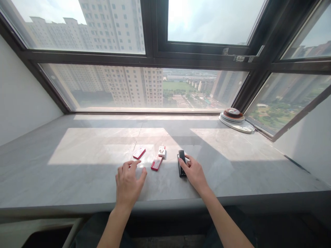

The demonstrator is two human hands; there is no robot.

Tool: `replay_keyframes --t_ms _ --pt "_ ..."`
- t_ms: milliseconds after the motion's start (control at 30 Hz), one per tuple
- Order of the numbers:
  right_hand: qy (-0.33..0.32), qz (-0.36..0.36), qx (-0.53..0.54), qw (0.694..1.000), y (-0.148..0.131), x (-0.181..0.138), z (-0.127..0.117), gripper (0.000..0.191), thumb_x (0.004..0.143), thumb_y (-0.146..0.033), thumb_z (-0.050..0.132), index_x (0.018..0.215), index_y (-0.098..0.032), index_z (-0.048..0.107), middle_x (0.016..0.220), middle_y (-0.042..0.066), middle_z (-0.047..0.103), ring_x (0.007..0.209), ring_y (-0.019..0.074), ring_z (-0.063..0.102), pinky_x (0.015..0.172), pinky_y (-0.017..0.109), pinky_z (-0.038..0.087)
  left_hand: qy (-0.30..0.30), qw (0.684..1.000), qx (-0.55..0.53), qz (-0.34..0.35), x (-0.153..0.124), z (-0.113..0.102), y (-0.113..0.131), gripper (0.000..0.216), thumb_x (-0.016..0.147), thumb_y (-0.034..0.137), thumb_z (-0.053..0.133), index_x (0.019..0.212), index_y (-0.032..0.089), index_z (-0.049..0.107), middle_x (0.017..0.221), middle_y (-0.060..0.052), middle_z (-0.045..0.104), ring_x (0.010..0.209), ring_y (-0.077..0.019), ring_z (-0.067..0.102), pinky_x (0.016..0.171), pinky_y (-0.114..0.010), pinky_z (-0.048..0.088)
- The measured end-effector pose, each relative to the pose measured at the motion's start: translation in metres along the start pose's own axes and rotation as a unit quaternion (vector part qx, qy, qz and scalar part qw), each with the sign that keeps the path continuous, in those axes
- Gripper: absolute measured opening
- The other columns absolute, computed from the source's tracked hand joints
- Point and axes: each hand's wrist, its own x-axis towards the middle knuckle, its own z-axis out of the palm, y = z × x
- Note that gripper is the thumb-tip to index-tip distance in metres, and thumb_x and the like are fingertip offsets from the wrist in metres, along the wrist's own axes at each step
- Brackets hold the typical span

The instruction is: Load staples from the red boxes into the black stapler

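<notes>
Long black stapler [182,155], narrow in shape, sat on the pale grey, marbled surface [85,186] in front of me, its length running away from me toward the dark-framed window [103,59]. My right hand [194,173] held it from the right side, the thumb laid over its top and the fingers bent along its far right edge. My left hand [128,184] held nothing; its fingers were loosely curved and the thumb stood well apart from the index finger.

Just beyond those fingertips lay a flat red-and-white rectangular box [139,153], set at a slant. Between my left thumb and the stapler lay a second slim box, red with a pale printed top [156,163], and at its far end was a small white box with dark and red printing [162,151] (whether those two touched, I could not tell). Well apart from all this, in the far right corner by the glass, rested a stack of round, flat, plate-like pieces in white and reddish brown [234,119].
</notes>
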Motion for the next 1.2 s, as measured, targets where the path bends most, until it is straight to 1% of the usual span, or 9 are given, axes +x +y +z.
replay_keyframes --t_ms 100,200,333,500,633,767,900,1000,1200 --pt "0.013 -0.004 -0.006 1.000 0.000 -0.007 0.001 0.045 0.094 -0.063 0.059 0.111 -0.021 0.063 0.059 -0.007 0.048 0.058 0.0186 0.054 0.060 0.028 0.039 -0.057 0.994 -0.063 0.074 0.007 0.019 0.039 0.032 0.099 0.043 0.054 0.127 0.030 0.063 0.125 -0.009 0.058 0.116 -0.0307 0.053 0.094 -0.044 0.043" --pt "0.021 -0.012 0.001 1.000 0.001 -0.013 -0.004 0.042 0.093 -0.061 0.061 0.107 -0.022 0.060 0.064 -0.005 0.053 0.060 0.0180 0.056 0.061 0.028 0.042 -0.066 0.992 -0.072 0.085 0.016 0.036 0.056 0.040 0.097 0.041 0.058 0.135 0.028 0.057 0.125 -0.011 0.058 0.117 -0.0320 0.052 0.096 -0.046 0.043" --pt "0.002 -0.029 0.003 1.000 0.003 -0.015 -0.024 0.038 0.092 -0.056 0.064 0.110 -0.022 0.064 0.092 0.003 0.068 0.073 0.0193 0.062 0.065 0.030 0.048 -0.076 0.989 -0.095 0.079 0.017 0.039 0.047 0.036 0.096 0.035 0.058 0.131 0.023 0.057 0.119 -0.011 0.060 0.113 -0.0310 0.054 0.095 -0.046 0.045" --pt "-0.029 -0.096 -0.044 0.994 -0.009 -0.008 -0.040 0.025 0.093 -0.039 0.062 0.110 -0.024 0.072 0.111 0.006 0.070 0.093 0.0223 0.066 0.081 0.033 0.052 -0.169 0.954 -0.182 0.168 -0.002 0.019 0.038 0.036 0.090 0.036 0.069 0.126 0.031 0.063 0.132 -0.006 0.059 0.123 -0.0304 0.053 0.105 -0.050 0.045" --pt "-0.088 -0.152 -0.045 0.983 -0.033 -0.007 -0.027 0.029 0.094 -0.027 0.059 0.120 -0.026 0.072 0.118 0.005 0.071 0.106 0.0233 0.066 0.093 0.035 0.050 -0.207 0.926 -0.218 0.228 -0.011 0.005 0.041 0.055 0.088 0.039 0.074 0.140 0.039 0.057 0.156 -0.002 0.044 0.143 -0.0319 0.040 0.117 -0.052 0.040" --pt "-0.119 -0.163 -0.025 0.979 -0.054 -0.013 0.006 0.030 0.093 -0.027 0.061 0.121 -0.026 0.071 0.116 0.006 0.071 0.106 0.0233 0.066 0.094 0.035 0.050 -0.211 0.924 -0.211 0.240 -0.013 -0.002 0.037 0.056 0.090 0.041 0.072 0.144 0.040 0.055 0.155 -0.002 0.047 0.139 -0.0308 0.045 0.116 -0.051 0.043" --pt "-0.069 -0.144 -0.034 0.987 -0.068 -0.015 0.044 0.023 0.083 -0.036 0.074 0.102 -0.023 0.073 0.106 0.006 0.072 0.103 0.0260 0.065 0.099 0.041 0.047 -0.192 0.941 -0.175 0.219 -0.018 -0.005 0.031 0.054 0.090 0.041 0.071 0.142 0.034 0.056 0.145 -0.007 0.055 0.132 -0.0323 0.052 0.112 -0.052 0.045" --pt "-0.026 -0.113 0.057 0.992 -0.073 -0.010 0.054 0.024 0.085 -0.043 0.071 0.095 -0.021 0.070 0.102 0.005 0.073 0.099 0.0243 0.065 0.100 0.041 0.047 -0.178 0.951 -0.151 0.202 -0.020 -0.007 0.027 0.055 0.092 0.041 0.067 0.145 0.033 0.054 0.150 -0.007 0.052 0.135 -0.0324 0.050 0.114 -0.053 0.043" --pt "0.069 0.017 0.300 0.951 -0.038 0.000 0.014 0.045 0.099 -0.055 0.044 0.110 -0.018 0.068 0.117 0.012 0.070 0.107 0.0250 0.065 0.078 0.030 0.057 -0.180 0.952 -0.159 0.189 -0.019 -0.011 0.020 0.046 0.094 0.038 0.064 0.140 0.036 0.058 0.151 -0.005 0.050 0.138 -0.0304 0.049 0.116 -0.050 0.041"
